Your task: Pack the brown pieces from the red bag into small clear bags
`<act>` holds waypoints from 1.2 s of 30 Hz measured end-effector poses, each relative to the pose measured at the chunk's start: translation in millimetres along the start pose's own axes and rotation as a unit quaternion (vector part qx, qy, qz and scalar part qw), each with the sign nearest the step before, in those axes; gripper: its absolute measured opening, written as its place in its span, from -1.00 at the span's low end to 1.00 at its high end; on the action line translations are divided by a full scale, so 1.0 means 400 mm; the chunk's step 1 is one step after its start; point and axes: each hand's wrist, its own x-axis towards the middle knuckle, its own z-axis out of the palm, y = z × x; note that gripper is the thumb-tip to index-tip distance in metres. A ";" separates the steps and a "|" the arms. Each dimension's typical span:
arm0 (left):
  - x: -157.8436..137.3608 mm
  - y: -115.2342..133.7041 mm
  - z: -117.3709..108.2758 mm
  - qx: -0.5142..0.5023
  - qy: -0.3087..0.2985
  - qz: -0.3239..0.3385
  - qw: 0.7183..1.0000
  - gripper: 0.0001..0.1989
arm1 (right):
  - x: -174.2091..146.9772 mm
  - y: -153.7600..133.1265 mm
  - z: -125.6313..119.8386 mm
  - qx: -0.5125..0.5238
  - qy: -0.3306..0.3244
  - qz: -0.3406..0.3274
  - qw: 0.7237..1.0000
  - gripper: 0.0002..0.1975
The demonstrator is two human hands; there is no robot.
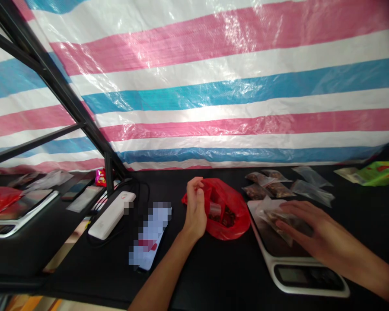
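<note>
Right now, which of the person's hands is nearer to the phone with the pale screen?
Left. The left hand is to the right of the phone, at the red bag; the right hand is farther right, over the scale.

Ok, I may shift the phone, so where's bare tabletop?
Bare: nearside of the red plastic bag, between left forearm and digital scale; also between right forearm and green packet. Crowded: behind the scale, where filled and flat plastic bags lie.
</note>
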 end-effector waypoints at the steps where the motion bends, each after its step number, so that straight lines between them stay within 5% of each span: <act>1: 0.000 0.000 0.001 0.010 0.000 0.005 1.000 -0.58 | -0.013 0.016 -0.006 -0.012 0.007 0.002 1.000 -0.78; 6: 0.002 -0.007 0.005 0.076 -0.012 0.039 0.996 -0.68 | -0.045 0.029 -0.001 0.070 0.116 0.086 0.987 -0.55; 11: 0.014 -0.024 -0.003 0.106 0.006 0.036 0.994 -0.76 | -0.077 0.033 0.001 0.096 0.291 0.220 0.926 -0.61; 15: 0.022 -0.032 -0.008 0.111 0.022 0.028 0.993 -0.82 | -0.083 0.037 0.000 0.144 0.300 0.275 0.902 -0.58; 36: 0.033 -0.015 -0.015 0.118 0.051 0.012 0.992 -0.76 | -0.080 0.023 0.011 0.084 0.212 0.075 0.971 -0.78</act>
